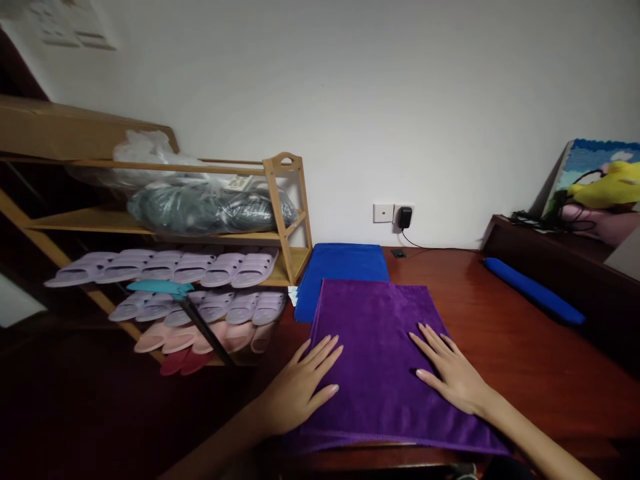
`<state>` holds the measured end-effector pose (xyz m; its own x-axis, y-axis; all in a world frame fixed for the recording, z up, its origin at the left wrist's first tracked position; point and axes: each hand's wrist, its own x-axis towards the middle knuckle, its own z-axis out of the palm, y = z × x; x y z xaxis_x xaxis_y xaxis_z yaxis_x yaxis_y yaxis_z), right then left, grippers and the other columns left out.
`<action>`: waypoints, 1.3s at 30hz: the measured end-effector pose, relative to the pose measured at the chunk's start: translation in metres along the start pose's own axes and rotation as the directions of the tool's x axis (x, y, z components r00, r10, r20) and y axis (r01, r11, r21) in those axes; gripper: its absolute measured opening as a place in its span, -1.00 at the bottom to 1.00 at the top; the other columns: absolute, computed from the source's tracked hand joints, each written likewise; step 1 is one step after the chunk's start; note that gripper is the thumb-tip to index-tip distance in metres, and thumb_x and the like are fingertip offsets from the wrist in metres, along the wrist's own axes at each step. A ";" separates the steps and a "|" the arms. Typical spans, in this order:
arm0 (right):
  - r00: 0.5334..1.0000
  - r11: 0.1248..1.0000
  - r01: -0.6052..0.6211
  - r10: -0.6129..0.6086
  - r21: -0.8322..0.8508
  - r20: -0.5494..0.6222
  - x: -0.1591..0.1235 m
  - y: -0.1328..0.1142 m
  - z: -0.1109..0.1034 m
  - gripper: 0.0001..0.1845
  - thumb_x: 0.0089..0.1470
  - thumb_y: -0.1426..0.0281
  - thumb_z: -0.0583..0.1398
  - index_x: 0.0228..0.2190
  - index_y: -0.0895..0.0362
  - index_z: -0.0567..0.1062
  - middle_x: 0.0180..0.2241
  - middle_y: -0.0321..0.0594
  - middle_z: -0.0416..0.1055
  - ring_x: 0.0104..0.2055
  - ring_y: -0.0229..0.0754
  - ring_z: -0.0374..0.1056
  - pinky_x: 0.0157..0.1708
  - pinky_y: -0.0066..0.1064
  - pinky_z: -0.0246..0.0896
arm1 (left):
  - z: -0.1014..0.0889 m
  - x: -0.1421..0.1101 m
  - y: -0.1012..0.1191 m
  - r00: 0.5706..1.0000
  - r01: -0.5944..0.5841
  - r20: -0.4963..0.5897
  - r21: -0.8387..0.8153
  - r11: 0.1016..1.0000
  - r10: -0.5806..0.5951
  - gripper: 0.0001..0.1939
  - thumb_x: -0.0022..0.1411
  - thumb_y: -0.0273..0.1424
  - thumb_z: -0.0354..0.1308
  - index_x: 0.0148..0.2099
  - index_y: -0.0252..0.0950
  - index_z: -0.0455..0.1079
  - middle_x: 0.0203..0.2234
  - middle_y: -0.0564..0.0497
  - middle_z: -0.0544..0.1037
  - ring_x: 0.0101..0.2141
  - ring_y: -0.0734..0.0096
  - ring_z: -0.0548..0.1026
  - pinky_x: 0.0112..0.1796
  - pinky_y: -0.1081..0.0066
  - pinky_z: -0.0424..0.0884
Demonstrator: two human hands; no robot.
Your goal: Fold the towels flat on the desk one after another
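A folded purple cloth [380, 360] lies flat on the reddish-brown wooden table [525, 360], its stitched hem along the table's front edge. My left hand [305, 383] rests on the cloth's left side with fingers spread. On the right side my right hand [450, 373] lies flat, its fingers also apart. Neither hand grips anything. Behind the purple cloth, and partly covered by it, is a flat blue cloth [345, 263] with white tags at its left edge.
At left stands a wooden rack [285, 220] with several slippers [215, 267] and a plastic-wrapped bundle [210, 207]. A blue-topped pole [203, 323] leans before it. A black adapter [405, 217] is plugged into the wall. A rolled blue cloth [533, 291] lies at right, below a yellow plush toy [610, 187].
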<state>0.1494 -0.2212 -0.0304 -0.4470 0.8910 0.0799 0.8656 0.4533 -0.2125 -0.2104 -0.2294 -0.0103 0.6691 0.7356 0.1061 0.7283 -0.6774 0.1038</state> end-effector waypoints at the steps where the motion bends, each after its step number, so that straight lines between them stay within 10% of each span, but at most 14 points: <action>1: 1.000 1.000 0.004 -0.004 -0.006 -0.015 -0.004 -0.002 -0.004 -0.31 0.18 0.02 -0.07 0.26 -0.13 -0.18 0.32 -0.27 -0.37 0.34 -0.08 -0.35 0.25 -0.02 -0.27 | -0.002 -0.002 0.002 1.000 -0.005 -0.008 0.013 1.000 0.005 -0.39 0.36 -0.27 -0.10 0.36 -0.07 -0.27 0.30 0.01 -0.04 0.25 0.21 -0.01 0.18 0.06 -0.01; 12: 0.994 0.985 0.065 -0.078 -0.163 -0.076 -0.082 -0.013 0.020 -0.19 0.12 0.03 0.04 0.27 -0.03 -0.17 0.31 -0.20 -0.25 0.32 0.01 -0.21 0.22 -0.03 -0.11 | 0.010 -0.055 0.020 0.999 -0.033 0.017 0.061 0.998 0.032 -0.22 0.26 -0.28 0.06 0.36 -0.16 -0.32 0.30 0.00 -0.02 0.24 0.18 0.04 0.18 0.14 -0.01; 23: 0.983 0.975 -0.045 0.005 0.217 0.181 -0.084 -0.004 -0.018 -0.32 0.13 0.03 0.01 0.23 -0.25 -0.09 0.30 -0.45 -0.23 0.32 0.01 -0.25 0.26 0.03 -0.28 | -0.009 -0.059 0.012 0.995 -0.052 0.076 -0.127 0.991 0.062 -0.36 0.31 -0.23 -0.01 0.34 -0.02 -0.19 0.27 0.06 0.06 0.22 0.22 0.09 0.19 0.16 0.00; 28: 0.993 0.885 -0.063 0.011 0.461 0.116 -0.031 0.047 -0.055 -0.43 0.09 0.03 0.07 0.11 -0.08 0.31 0.13 -0.26 0.27 0.13 0.02 0.22 0.14 -0.14 0.09 | -0.045 -0.012 -0.030 0.982 0.097 -0.132 -0.278 0.956 -0.138 -0.64 0.30 -0.24 -0.01 0.11 -0.09 0.35 0.12 0.04 0.36 0.11 0.25 0.31 0.10 0.27 0.18; 31: 0.991 0.828 -0.073 0.121 0.556 -0.050 0.028 0.083 -0.054 -0.46 0.06 0.03 0.09 -0.06 0.11 0.48 -0.02 -0.12 0.43 -0.01 0.02 0.35 0.02 -0.19 0.21 | -0.053 0.047 -0.070 0.890 0.234 -0.242 -0.485 0.843 -0.386 -0.74 0.21 -0.25 0.07 -0.16 -0.21 0.52 -0.17 0.01 0.58 -0.11 0.23 0.49 -0.04 0.36 0.33; 39: 0.816 0.763 -0.375 0.541 0.527 -0.204 0.142 0.127 -0.002 -0.48 0.01 0.14 0.11 -0.10 0.25 0.45 -0.09 0.06 0.44 -0.05 -0.02 0.36 -0.05 -0.21 0.20 | -0.012 0.150 -0.118 0.701 0.515 -0.254 -0.466 0.719 -0.667 -0.69 0.18 -0.31 0.12 -0.07 -0.38 0.37 -0.09 -0.27 0.47 0.03 0.00 0.32 -0.02 0.06 0.19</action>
<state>0.1958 -0.0369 -0.0441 0.1501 0.9773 0.1493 0.7093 -0.0013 -0.7049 -0.1980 -0.0390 0.0050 -0.0544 0.9651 0.2563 0.7992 -0.1118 0.5906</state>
